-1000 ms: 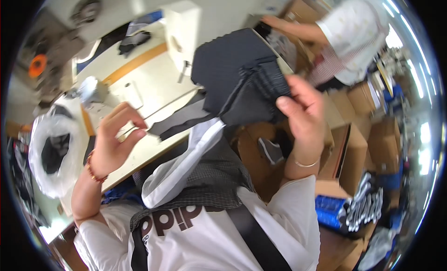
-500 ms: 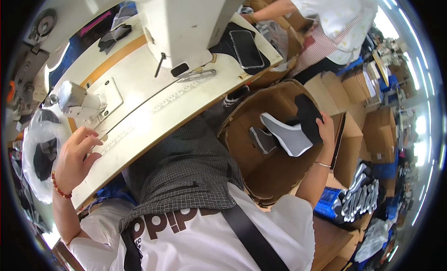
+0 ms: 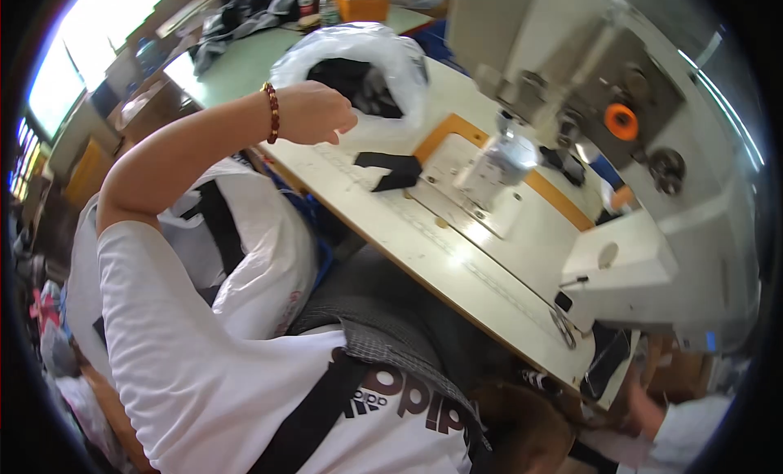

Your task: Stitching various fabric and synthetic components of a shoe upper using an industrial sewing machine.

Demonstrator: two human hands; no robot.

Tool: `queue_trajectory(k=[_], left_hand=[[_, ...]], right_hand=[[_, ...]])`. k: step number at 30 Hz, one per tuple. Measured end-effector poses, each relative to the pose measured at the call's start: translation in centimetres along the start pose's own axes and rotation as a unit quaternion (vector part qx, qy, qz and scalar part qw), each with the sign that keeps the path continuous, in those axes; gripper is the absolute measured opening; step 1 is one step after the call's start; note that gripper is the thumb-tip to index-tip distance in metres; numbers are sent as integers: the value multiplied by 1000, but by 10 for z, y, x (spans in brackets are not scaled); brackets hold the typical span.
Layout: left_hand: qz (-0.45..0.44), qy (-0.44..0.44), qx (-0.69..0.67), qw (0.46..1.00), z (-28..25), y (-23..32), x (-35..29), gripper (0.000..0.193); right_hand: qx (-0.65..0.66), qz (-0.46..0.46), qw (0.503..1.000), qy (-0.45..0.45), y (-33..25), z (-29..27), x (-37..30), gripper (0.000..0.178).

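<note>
My left hand (image 3: 314, 113) is raised over the table beside a white plastic bag (image 3: 400, 115). Its fingers are curled; whatever they may hold is hidden. Dark and grey fabric pieces (image 3: 359, 84) fill the bag's mouth. Below the hand, a black fabric piece (image 3: 395, 169) with a white part lies on the white tabletop (image 3: 367, 217), close to the sewing machine's silver head (image 3: 510, 160). My right hand is not in view. A blurred cardboard box (image 3: 514, 421) shows at the lower edge.
Near the machine's pillar lie scissors (image 3: 563, 327) and a phone (image 3: 608, 364). Another white bag (image 3: 265, 254) with black pieces hangs by my left side. At lower right, a co-worker's blurred hand (image 3: 644, 409) shows. Bottles (image 3: 329, 8) stand at the far table.
The view has swung left. My left hand has moved to the bag, its fingers now curled instead of spread. A black fabric piece now shows on the table. My right hand has left view.
</note>
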State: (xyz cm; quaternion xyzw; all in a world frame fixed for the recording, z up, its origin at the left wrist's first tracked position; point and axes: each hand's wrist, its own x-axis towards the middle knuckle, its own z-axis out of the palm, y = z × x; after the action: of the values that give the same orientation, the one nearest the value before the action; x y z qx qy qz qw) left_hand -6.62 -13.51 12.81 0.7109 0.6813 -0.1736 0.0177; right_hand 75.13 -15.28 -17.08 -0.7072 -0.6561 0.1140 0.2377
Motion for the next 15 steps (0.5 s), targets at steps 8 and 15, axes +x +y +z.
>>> queue_trajectory(k=[8, 15], left_hand=[[-187, -136, -50, 972, 7, -42, -135, 32], [-196, -283, -83, 935, 74, -11, -217, 36]], right_hand=[[132, -145, 863, -466, -255, -14, 49, 29], [241, -407, 735, -486, -387, 56, 67, 32]])
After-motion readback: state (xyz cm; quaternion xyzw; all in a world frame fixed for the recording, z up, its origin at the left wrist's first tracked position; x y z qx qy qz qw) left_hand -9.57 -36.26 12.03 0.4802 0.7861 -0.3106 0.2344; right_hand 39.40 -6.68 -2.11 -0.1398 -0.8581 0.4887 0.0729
